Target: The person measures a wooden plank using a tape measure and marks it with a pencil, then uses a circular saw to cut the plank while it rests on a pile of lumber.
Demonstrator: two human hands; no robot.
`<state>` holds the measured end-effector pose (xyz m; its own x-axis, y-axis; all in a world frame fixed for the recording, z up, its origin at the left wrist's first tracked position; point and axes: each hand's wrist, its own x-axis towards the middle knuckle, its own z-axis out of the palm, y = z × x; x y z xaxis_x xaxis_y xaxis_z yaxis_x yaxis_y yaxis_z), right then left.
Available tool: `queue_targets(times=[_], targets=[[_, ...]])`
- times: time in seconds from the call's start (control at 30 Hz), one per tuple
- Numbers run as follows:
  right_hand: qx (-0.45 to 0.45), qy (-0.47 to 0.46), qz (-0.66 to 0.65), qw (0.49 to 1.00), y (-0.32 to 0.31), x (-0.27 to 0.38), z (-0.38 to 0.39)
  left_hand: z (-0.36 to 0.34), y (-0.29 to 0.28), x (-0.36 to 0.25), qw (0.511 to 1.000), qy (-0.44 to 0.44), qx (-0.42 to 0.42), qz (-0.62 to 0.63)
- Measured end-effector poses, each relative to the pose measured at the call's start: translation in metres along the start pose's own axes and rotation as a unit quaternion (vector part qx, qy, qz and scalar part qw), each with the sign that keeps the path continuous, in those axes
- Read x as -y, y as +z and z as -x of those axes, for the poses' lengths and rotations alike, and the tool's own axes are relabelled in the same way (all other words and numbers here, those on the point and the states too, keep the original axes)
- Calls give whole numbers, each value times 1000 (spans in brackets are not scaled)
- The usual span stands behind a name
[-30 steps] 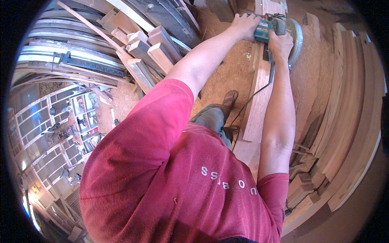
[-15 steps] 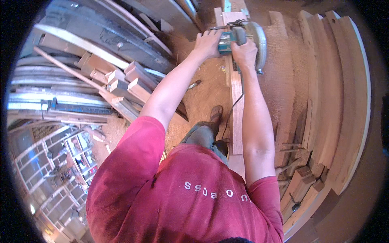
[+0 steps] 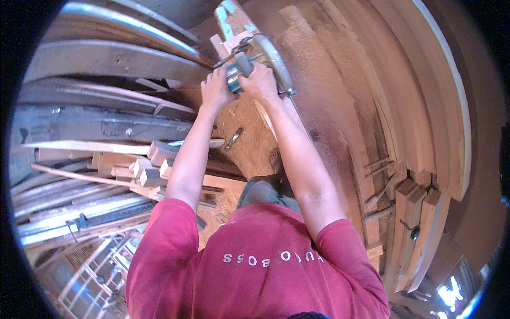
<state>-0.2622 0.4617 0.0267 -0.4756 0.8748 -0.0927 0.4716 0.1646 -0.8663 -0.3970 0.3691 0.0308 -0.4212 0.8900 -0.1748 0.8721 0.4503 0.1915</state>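
Both arms reach forward to a circular saw [image 3: 234,77] with a teal body and a large grey blade guard. My left hand [image 3: 215,89] is closed against the left side of the teal housing. My right hand [image 3: 260,83] grips the saw's dark rear handle, its thumb toward the housing. Under and ahead of the saw lies a pale board [image 3: 228,43], mostly hidden by the tool and my right forearm. A longer plank with light green patches [image 3: 240,22] shows beyond it. The blade itself is hidden.
Stacked timber offcuts [image 3: 151,170] and long beams [image 3: 106,119] crowd the left. Thick curved-looking planks [image 3: 425,95] stand along the right, with short wood blocks [image 3: 409,212] nearer. Sawdust covers the floor [image 3: 236,114], where a small dark tool [image 3: 234,138] lies beside my feet.
The view has turned, so the saw and both hands now appear farther left and slightly lower. Both hands keep their hold on the saw.
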Motion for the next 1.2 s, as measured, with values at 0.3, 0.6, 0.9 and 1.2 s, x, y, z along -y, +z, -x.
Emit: queue_targets(times=[0.3,0.6,0.9,1.2], targets=[[8,41,-26,999,-6,7,-8,-23,12,13,999,28,-26,-2],[14,49,-67,996,-12,14,-12,-33,20,39,996,81,-28,14],[38,68,-93,993,-5,0,-18,-44,30,46,994,106,-27,23],[34,67,-105,992,1,3,-30,-58,19,45,996,78,8,37]])
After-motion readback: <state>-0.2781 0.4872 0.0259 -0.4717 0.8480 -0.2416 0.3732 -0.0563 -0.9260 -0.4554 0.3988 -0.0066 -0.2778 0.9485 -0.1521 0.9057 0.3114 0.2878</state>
